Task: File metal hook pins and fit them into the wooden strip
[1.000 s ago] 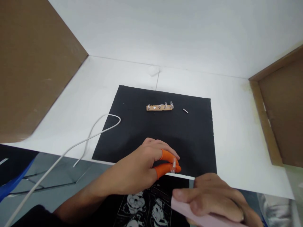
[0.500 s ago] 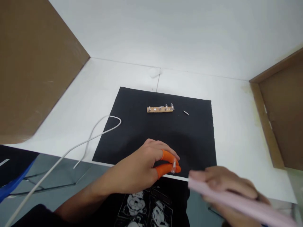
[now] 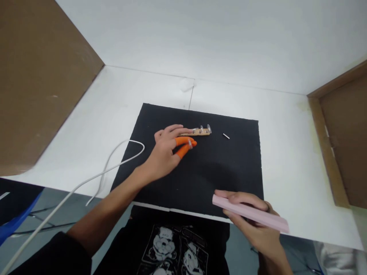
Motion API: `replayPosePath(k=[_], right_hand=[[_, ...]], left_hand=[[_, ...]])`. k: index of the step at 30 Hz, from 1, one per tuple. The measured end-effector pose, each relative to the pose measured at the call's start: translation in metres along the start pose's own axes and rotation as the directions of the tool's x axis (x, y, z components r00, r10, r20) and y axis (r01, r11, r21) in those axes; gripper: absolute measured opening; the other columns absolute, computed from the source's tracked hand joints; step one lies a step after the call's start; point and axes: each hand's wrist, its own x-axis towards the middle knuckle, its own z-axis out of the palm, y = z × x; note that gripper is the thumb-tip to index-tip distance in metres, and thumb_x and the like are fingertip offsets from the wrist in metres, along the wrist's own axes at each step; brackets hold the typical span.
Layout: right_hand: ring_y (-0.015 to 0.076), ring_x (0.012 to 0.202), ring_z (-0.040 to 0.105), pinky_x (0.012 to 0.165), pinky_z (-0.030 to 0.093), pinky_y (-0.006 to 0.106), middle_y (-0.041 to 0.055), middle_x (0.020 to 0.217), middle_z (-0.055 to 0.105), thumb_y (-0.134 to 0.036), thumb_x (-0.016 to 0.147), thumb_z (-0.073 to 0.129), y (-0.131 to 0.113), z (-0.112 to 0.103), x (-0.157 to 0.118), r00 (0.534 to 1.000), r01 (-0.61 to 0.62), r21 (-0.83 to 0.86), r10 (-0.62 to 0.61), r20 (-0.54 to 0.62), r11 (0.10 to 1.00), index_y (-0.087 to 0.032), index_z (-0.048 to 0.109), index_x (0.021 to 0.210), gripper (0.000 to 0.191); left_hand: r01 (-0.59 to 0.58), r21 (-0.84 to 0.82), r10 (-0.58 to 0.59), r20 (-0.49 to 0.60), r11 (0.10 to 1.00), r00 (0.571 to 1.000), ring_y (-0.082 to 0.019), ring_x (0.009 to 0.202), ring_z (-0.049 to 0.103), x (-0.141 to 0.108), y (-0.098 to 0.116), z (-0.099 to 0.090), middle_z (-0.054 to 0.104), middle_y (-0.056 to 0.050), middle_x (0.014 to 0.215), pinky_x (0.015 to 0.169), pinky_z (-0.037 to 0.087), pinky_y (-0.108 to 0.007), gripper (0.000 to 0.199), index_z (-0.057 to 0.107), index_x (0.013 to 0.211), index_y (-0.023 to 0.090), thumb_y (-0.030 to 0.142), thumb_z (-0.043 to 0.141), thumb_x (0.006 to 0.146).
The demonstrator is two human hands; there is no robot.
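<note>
Orange finger covers sit on the thumb and forefinger of my left hand (image 3: 168, 147), which pinches a small clear plastic piece (image 3: 190, 144). Its other fingers reach over the left part of a narrow wooden strip (image 3: 203, 132) carrying small metal parts and clear upright pieces. Near the mat's front edge, my right hand (image 3: 252, 214) is wrapped round a long pale pink object (image 3: 252, 214). A short thin white-and-dark piece (image 3: 226, 136) lies right of the strip on the black mat (image 3: 223, 164).
A white cable (image 3: 94, 177) loops over the left edge of the mat and the white table (image 3: 286, 172). Brown panels stand at left (image 3: 43, 84) and right (image 3: 344, 145). A small whitish translucent item (image 3: 186, 84) lies behind the mat.
My left hand has moved forward and left to the wooden strip, with the clear piece still pinched. My right hand has shifted left and slightly forward with the pink object.
</note>
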Motion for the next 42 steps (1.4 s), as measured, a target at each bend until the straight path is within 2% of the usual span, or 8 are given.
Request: replayPosePath(k=[3,6,11,18,22,32,38,42], right_hand=[[0.0205,0.094,0.084,0.083,0.07,0.026,0.0018,0.108,0.085,-0.018,0.09,0.08,0.009,0.008,0.002,1.0,-0.018,0.012,0.018,-0.003,1.0,-0.027,0.069,0.109,0.024],[0.0211,0.098,0.083,0.085,0.069,0.025,0.0031,0.109,0.085,-0.016,0.089,0.079,0.017,0.014,0.004,0.998,-0.035,0.033,0.037,-0.049,0.999,-0.026,0.069,0.11,0.025],[0.024,0.098,0.083,0.084,0.07,0.028,0.0056,0.109,0.085,-0.017,0.092,0.077,0.031,0.011,0.001,0.989,-0.098,0.063,0.104,-0.103,0.993,-0.025,0.067,0.109,0.021],[0.0258,0.098,0.084,0.084,0.071,0.031,0.0061,0.109,0.085,-0.021,0.092,0.078,0.041,0.008,-0.001,0.981,-0.163,0.034,0.165,-0.097,0.986,-0.027,0.069,0.109,0.02],[0.0275,0.097,0.084,0.083,0.072,0.034,0.0077,0.108,0.084,-0.021,0.091,0.078,0.043,0.009,0.0,0.979,-0.176,0.016,0.177,-0.101,0.984,-0.026,0.07,0.108,0.019],[0.0208,0.101,0.083,0.088,0.068,0.024,0.002,0.111,0.085,-0.022,0.093,0.077,0.045,0.01,0.004,0.987,-0.142,0.024,0.143,-0.072,0.99,-0.028,0.067,0.111,0.021],[0.0218,0.099,0.083,0.088,0.069,0.026,0.0027,0.11,0.085,-0.023,0.092,0.078,0.045,0.011,0.005,0.984,-0.157,0.003,0.157,-0.08,0.988,-0.028,0.069,0.109,0.02],[0.0255,0.097,0.084,0.084,0.071,0.031,0.0047,0.108,0.085,-0.026,0.09,0.081,0.043,0.012,0.004,0.979,-0.182,0.0,0.182,-0.089,0.983,-0.027,0.072,0.106,0.018]], left_hand=[[0.035,0.044,-0.037,0.044,0.998,0.998,-0.031,0.147,0.054,0.024,-0.025,-0.005,0.073,-0.008,0.144,0.118,0.028,-0.056,0.016,0.076,0.114,0.025,0.023,0.062,0.105],[0.021,0.06,-0.025,0.069,0.998,0.997,-0.031,0.148,0.054,0.035,-0.04,-0.007,0.073,-0.008,0.144,0.12,0.025,-0.055,0.017,0.076,0.112,0.023,0.022,0.06,0.106],[-0.003,0.046,-0.002,0.106,0.999,0.994,-0.031,0.15,0.051,0.041,-0.049,-0.001,0.072,-0.006,0.146,0.12,0.021,-0.056,0.016,0.076,0.11,0.024,0.022,0.061,0.105],[-0.02,0.008,0.019,0.138,1.0,0.99,-0.031,0.149,0.053,0.05,-0.063,0.005,0.073,-0.003,0.145,0.121,0.021,-0.054,0.014,0.079,0.11,0.029,0.029,0.065,0.105],[-0.024,0.01,0.022,0.168,1.0,0.986,-0.032,0.151,0.051,0.051,-0.065,0.003,0.071,-0.003,0.148,0.122,0.02,-0.055,0.014,0.08,0.112,0.03,0.033,0.069,0.104],[-0.028,0.058,0.018,0.161,0.998,0.987,-0.034,0.153,0.048,0.053,-0.062,0.002,0.07,-0.007,0.15,0.122,0.017,-0.056,0.016,0.078,0.112,0.027,0.036,0.076,0.1],[-0.029,0.077,0.018,0.149,0.997,0.989,-0.034,0.154,0.047,0.053,-0.058,0.0,0.07,-0.007,0.15,0.12,0.018,-0.055,0.018,0.078,0.111,0.026,0.037,0.08,0.097],[-0.026,0.091,0.011,0.156,0.996,0.988,-0.035,0.153,0.047,0.054,-0.053,0.0,0.07,-0.007,0.15,0.12,0.018,-0.057,0.02,0.079,0.112,0.027,0.04,0.08,0.096]])
